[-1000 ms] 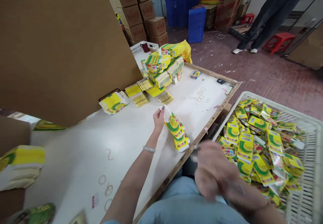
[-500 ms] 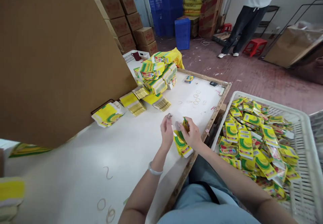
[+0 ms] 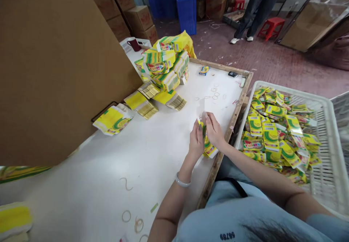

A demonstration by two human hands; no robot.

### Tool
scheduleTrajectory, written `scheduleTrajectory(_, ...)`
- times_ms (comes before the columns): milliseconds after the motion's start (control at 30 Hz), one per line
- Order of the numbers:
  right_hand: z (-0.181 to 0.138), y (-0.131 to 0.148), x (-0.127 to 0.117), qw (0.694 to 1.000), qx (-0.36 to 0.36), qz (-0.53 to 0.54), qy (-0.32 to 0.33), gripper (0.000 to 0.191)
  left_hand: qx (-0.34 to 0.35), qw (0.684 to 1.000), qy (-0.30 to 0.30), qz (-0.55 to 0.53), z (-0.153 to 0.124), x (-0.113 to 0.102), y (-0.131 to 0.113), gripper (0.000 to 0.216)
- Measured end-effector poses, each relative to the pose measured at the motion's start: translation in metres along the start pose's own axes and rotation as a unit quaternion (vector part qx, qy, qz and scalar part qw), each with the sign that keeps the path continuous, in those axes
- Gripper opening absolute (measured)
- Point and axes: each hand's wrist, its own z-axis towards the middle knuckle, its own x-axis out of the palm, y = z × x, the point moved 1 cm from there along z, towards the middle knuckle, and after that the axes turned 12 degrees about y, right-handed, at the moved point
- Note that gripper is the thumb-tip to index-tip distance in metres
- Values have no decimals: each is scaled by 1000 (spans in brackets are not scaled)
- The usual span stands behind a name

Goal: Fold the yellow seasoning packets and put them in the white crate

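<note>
Both hands, left hand (image 3: 196, 140) and right hand (image 3: 215, 131), are pinched around a small stack of yellow packets (image 3: 209, 148) near the right edge of the white desk (image 3: 109, 169). Loose packets fill the white crate (image 3: 324, 184) just beside it.

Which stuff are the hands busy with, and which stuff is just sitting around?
Busy with:
left hand and right hand, both holding the small stack of packets
basket of loose packets

Just sitting around:
rubber bands
big pile of bundles
cardboard sheet
blue crate
</note>
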Motion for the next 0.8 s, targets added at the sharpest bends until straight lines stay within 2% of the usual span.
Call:
scheduleTrajectory(100, 0, 1, -3, 999, 31, 33, -9, 37, -38, 998, -44, -16, 1, -4, 3, 57)
scheduleTrajectory(200, -1, -4, -2, 994, 69, 76, -34, 47, -73, 994, -76, -25, 2, -8, 5, 55)
scheduleTrajectory(267, -3, -6, -2, 989, 85, 122, -27, 43, -79, 993, -81, -45, 3, -9, 5, 55)
scheduleTrajectory(333, -7, -6, -3, 984, 74, 162, -5, 42, -73, 991, -82, -78, 3, -10, 4, 54)
scheduleTrajectory(433, -12, -3, -8, 987, 34, 155, -3, 52, -55, 988, -71, -123, 0, -11, 3, 64)
scheduleTrajectory(500, -13, -3, -13, 991, 13, 131, -13, 45, -47, 988, -49, -137, -1, -11, 2, 76)
scheduleTrajectory(600, -9, -6, -19, 990, 0, 138, -9, 40, -44, 991, -19, -121, 0, -12, -2, 69)
scheduleTrajectory(700, -10, -8, -27, 984, 33, 173, 18, 45, -53, 994, -2, -92, -4, -11, -8, 63)
scheduleTrajectory(800, -33, -5, -39, 977, 90, 182, 58, 44, -95, 991, 0, -96, -29, -4, -12, 58)
